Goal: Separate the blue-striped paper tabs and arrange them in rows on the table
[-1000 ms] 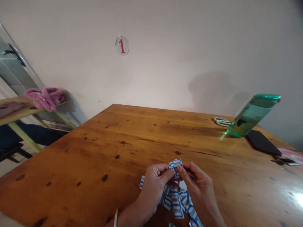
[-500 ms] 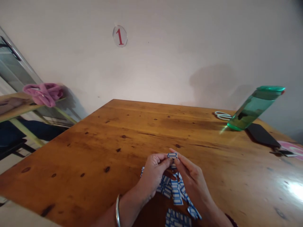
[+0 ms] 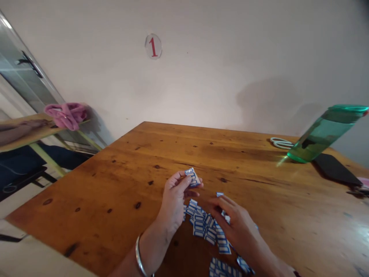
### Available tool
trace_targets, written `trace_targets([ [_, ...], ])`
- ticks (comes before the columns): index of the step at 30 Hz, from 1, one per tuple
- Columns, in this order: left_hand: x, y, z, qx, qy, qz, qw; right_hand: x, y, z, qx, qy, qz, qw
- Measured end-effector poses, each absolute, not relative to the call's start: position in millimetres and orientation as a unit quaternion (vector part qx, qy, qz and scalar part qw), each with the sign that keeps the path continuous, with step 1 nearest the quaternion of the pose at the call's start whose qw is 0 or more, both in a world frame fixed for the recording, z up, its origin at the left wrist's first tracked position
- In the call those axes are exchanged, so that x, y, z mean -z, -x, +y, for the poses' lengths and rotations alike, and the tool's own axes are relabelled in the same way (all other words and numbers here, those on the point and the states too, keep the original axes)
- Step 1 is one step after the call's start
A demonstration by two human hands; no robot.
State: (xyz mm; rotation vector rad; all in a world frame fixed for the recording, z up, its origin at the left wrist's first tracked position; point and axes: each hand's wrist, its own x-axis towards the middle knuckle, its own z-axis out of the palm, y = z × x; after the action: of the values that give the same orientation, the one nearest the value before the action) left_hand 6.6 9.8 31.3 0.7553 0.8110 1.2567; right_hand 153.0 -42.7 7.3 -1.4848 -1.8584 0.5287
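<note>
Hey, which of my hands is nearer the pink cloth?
Left. Your left hand is right of the pink cloth and closer to you; your right hand is even farther right.

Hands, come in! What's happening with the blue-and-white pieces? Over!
Left hand: holding at least one blue-and-white piece. Right hand: by the scattered pieces, grip unclear. Green bottle: off right, out of the way.

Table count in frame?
2: the large wooden table, under the blue-and-white strips; and the lighter side table, at left, pink fabric on it, cut off by the frame. Others may be outside it.
</note>
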Motion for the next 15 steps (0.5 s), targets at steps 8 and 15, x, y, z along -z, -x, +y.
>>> trace_targets([
  [8,-33.8,2.3,14.8,-0.601,-0.294,0.359,0.650,-2.8,-136.9,-47.6,-0.161,0.560,-0.790,0.192],
  [15,-36.7,5.1,14.5,-0.608,-0.291,0.362,0.644,-3.6,-136.9,-39.8,-0.174,0.569,-0.782,0.186],
])
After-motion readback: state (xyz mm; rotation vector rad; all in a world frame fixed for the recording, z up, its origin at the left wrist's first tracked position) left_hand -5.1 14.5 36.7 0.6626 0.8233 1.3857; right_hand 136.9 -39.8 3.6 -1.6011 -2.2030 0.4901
